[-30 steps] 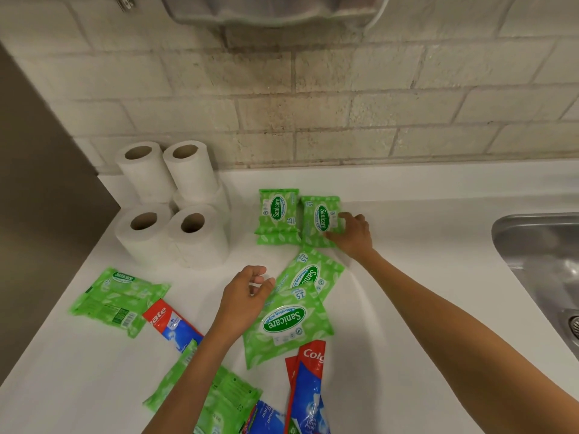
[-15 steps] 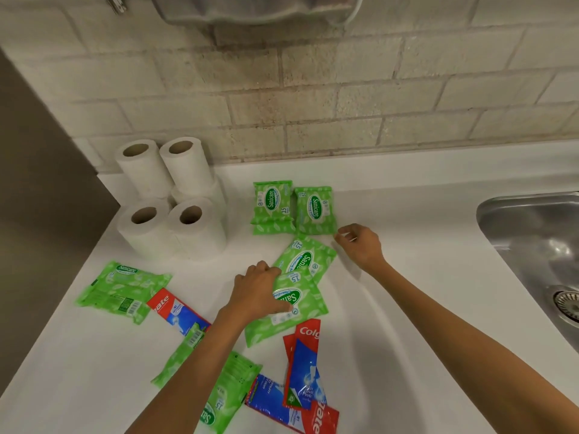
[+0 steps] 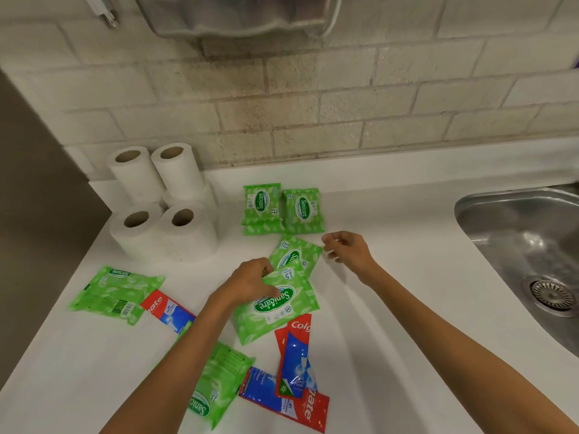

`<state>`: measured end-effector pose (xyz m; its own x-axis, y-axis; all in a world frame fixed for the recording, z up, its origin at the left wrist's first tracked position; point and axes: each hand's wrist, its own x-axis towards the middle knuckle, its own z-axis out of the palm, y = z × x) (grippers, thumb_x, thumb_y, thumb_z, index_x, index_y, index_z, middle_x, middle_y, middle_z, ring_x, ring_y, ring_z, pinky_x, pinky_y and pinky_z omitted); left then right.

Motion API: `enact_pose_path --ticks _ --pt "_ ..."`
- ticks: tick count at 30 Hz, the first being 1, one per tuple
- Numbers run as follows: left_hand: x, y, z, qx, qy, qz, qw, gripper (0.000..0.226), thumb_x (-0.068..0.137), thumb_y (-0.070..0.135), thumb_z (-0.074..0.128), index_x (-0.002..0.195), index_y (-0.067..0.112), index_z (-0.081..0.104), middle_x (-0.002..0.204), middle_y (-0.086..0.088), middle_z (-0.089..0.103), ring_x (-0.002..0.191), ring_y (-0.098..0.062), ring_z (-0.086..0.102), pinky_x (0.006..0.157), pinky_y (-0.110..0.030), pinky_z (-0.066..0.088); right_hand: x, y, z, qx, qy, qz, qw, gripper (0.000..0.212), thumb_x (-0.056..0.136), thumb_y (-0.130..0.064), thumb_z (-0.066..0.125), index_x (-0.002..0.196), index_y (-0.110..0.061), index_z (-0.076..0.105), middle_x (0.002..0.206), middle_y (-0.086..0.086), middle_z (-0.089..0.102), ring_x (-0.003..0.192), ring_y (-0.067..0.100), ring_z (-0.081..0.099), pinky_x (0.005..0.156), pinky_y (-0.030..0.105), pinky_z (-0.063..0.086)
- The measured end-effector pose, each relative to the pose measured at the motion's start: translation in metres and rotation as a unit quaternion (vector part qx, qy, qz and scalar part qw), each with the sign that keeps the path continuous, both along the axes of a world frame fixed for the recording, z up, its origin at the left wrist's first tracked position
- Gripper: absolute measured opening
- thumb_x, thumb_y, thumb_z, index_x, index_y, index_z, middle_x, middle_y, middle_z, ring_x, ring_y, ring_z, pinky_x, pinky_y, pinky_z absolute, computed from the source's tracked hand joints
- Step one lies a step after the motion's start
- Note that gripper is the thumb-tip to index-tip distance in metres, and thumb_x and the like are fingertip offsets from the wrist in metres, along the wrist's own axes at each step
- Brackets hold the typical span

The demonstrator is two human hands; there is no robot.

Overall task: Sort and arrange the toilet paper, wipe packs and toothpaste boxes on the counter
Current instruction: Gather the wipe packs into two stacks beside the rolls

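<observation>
The left grip (image 3: 250,285) is clenched on the near wipe pack (image 3: 279,308), with the fingers curled over its upper-left edge and the thumb hidden. That pack lies in the middle of the worktop (image 3: 391,277), its long axis running from about eight o'clock to two o'clock. Its far end overlaps a second wipe pack (image 3: 297,250). The right grip (image 3: 347,250) hovers released, fingers loosely curled on nothing, with the second pack just beside it at nine o'clock.

The relation that matters is with the sorted pair of wipe packs (image 3: 262,205). They sit side by side at twelve o'clock from the left grip, long axes running twelve to six. The free spot at the row's right end lies at about one o'clock from the held pack. The pack therefore probably needs lifting clear of the one beneath and turning until its axis matches the pair. The right grip is nearer that spot, but the left already has the pack.

The packs are soft, glossy green film pouches, crinkled at the seams, and likely to sag and slide. The toilet rolls (image 3: 163,214) are matte white cylinders stacked at ten o'clock, near the tiled wall. The toothpaste boxes (image 3: 294,355) are slim red-and-blue cartons scattered around six o'clock, one just beside the held pack's near edge. A loose wipe pack (image 3: 116,289) lies at eight o'clock.
</observation>
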<state>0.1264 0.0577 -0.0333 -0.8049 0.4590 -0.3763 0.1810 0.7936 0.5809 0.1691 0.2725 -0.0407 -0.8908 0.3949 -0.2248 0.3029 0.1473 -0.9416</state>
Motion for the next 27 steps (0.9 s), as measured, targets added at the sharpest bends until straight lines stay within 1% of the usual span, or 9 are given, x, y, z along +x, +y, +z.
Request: enact_pose_path --ticks 4,8,11,13,16,19,22,24,27 --pt "-0.003 0.003 0.014 0.137 -0.044 0.106 0.984 0.035 0.072 0.011 0.077 0.102 0.007 0.058 0.107 -0.017 0.067 0.093 -0.027 0.065 0.078 -0.032 0.050 0.012 -0.011 0.003 -0.108 0.008 -0.014 0.994 0.033 0.089 -0.027 0.060 0.104 0.002 0.063 0.082 0.010 0.063 0.062 0.013 0.057 0.052 0.014 0.050" --pt "-0.004 0.019 0.029 0.301 -0.080 0.244 0.919 0.034 0.073 0.005 0.075 0.102 0.001 0.059 0.107 -0.021 0.067 0.087 -0.027 0.064 0.077 -0.034 0.052 0.018 -0.025 0.008 -0.175 -0.010 0.005 0.984 0.034 0.087 -0.035 0.061 0.104 -0.006 0.063 0.082 0.004 0.065 0.070 0.015 0.063 0.061 0.019 0.053" --pt "-0.008 0.037 0.034 0.364 -0.110 0.301 0.875 0.025 0.073 0.007 0.075 0.093 0.004 0.061 0.106 -0.020 0.067 0.086 -0.029 0.066 0.080 -0.041 0.056 0.017 -0.031 0.009 -0.210 -0.023 0.036 0.977 0.028 0.087 -0.024 0.063 0.108 -0.005 0.063 0.087 0.005 0.070 0.072 0.014 0.067 0.059 0.018 0.054" --pt "-0.011 0.047 0.035 0.382 -0.124 0.325 0.856 0.029 0.075 0.011 0.074 0.100 0.001 0.061 0.110 -0.021 0.067 0.095 -0.032 0.067 0.088 -0.048 0.054 0.014 -0.030 0.010 -0.236 -0.028 0.026 0.971 0.025 0.087 -0.014 0.061 0.109 -0.001 0.063 0.086 0.004 0.070 0.070 0.012 0.067 0.055 0.018 0.054" --pt "-0.019 0.056 0.033 0.383 -0.134 0.338 0.849 0.029 0.087 0.022 0.063 0.104 -0.001 0.060 0.114 -0.018 0.065 0.102 -0.033 0.064 0.094 -0.047 0.051 0.006 -0.021 0.011 -0.257 -0.039 -0.006 0.966 0.025 0.087 -0.009 0.061 0.109 0.003 0.061 0.092 0.008 0.068 0.071 0.014 0.064 0.060 0.022 0.055" --pt "-0.023 0.057 0.034 0.396 -0.146 0.324 0.847 0.016 0.096 0.026 0.047 0.091 0.012 0.053 0.093 -0.009 0.064 0.077 -0.020 0.061 0.071 -0.032 0.052 -0.012 -0.006 0.008 -0.220 -0.053 -0.062 0.972 0.032 0.086 -0.008 0.063 0.111 0.011 0.059 0.094 0.015 0.066 0.068 0.019 0.061 0.065 0.028 0.052" --pt "-0.025 0.041 0.035 0.403 -0.128 0.297 0.856 0.015 0.097 0.025 0.044 0.084 0.018 0.049 0.081 -0.001 0.055 0.069 -0.011 0.053 0.058 -0.020 0.042 -0.037 0.010 0.004 -0.166 -0.066 -0.118 0.977 0.030 0.083 -0.005 0.066 0.107 0.011 0.060 0.094 0.017 0.064 0.066 0.023 0.060 0.058 0.027 0.050" --pt "-0.025 0.027 0.035 0.393 -0.108 0.286 0.867 0.010 0.096 0.025 0.045 0.091 0.019 0.050 0.088 -0.001 0.060 0.076 -0.014 0.058 0.064 -0.021 0.046 -0.055 0.018 0.004 -0.134 -0.069 -0.134 0.979 0.013 0.081 -0.006 0.069 0.086 0.006 0.064 0.079 0.014 0.061 0.059 0.022 0.055 0.048 0.023 0.045" --pt "-0.024 0.005 0.032 0.389 -0.083 0.292 0.870 0.014 0.096 0.026 0.044 0.106 0.017 0.049 0.095 -0.003 0.065 0.084 -0.017 0.060 0.074 -0.025 0.047 -0.083 0.025 0.005 -0.065 -0.085 -0.128 0.986 0.034 0.078 -0.010 0.071 0.053 -0.009 0.048 0.054 0.007 0.045 0.046 0.017 0.039 0.044 0.025 0.032"
